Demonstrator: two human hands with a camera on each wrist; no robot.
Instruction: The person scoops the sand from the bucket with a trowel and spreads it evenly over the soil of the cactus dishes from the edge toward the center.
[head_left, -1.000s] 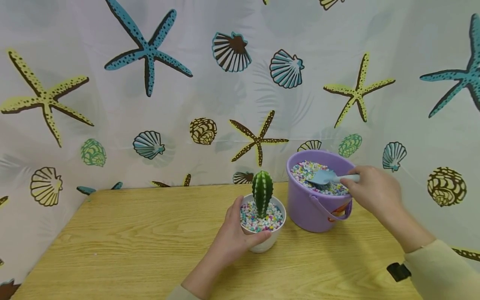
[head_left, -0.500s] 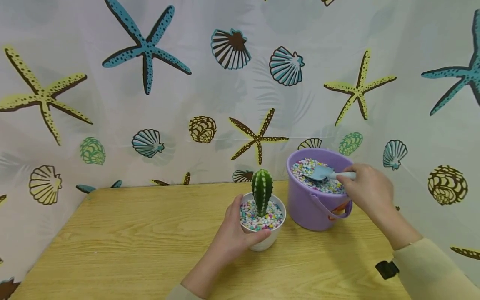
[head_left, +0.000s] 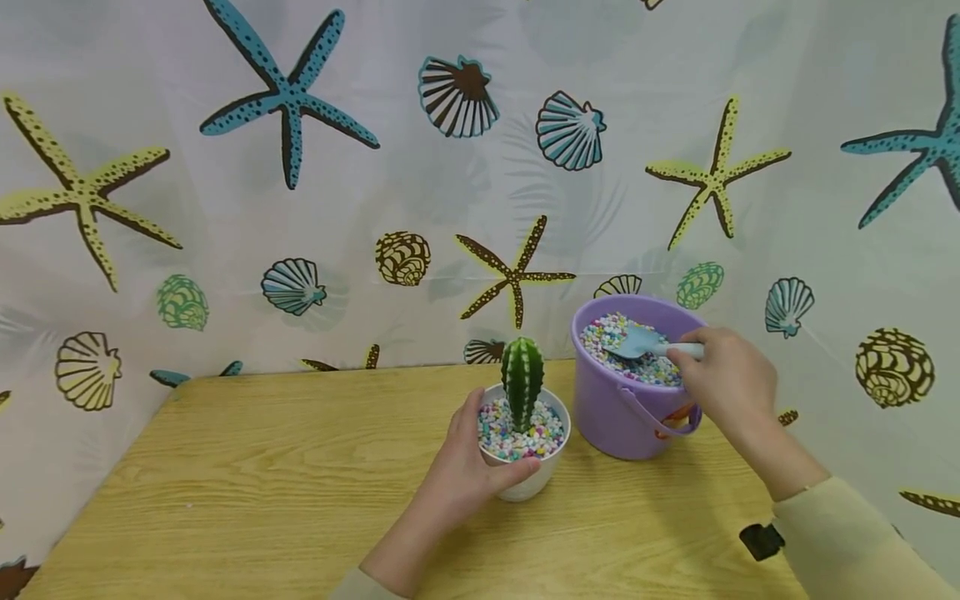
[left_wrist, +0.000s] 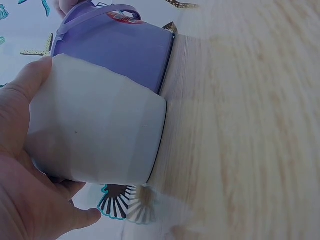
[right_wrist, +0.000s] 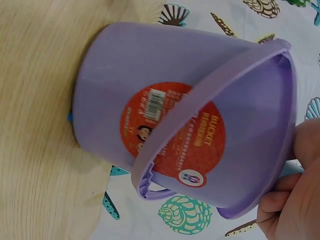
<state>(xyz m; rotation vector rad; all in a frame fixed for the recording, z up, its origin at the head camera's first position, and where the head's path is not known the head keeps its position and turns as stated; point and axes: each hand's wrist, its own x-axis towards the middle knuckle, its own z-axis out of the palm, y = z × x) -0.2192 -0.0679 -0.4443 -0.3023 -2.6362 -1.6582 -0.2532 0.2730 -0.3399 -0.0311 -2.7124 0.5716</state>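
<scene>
In the head view my left hand [head_left: 467, 477] grips the near left side of a white flowerpot [head_left: 527, 485], thumb along the front of its rim. A green cactus [head_left: 522, 387] stands upright in the pot among small multicoloured pebbles [head_left: 498, 433]. My right hand [head_left: 733, 379] holds the pale handle of a light blue toy shovel [head_left: 637, 341] over a purple bucket [head_left: 617, 421]. The shovel's blade lies at the surface of similar pebbles filling much of the bucket. In the left wrist view the pot's smooth wall [left_wrist: 100, 125] hides some of my fingers.
Pot and bucket stand close together on a wood-grain table [head_left: 300, 467], the bucket behind and to the right. Its handle [right_wrist: 200, 100] hangs down the front, over a red label [right_wrist: 172, 135]. A curtain [head_left: 360, 175] with starfish and shells hangs behind the table.
My right hand and the shovel have shifted a little left across the bucket, with the blade moving further over the pebbles. My left hand keeps its hold on the flowerpot.
</scene>
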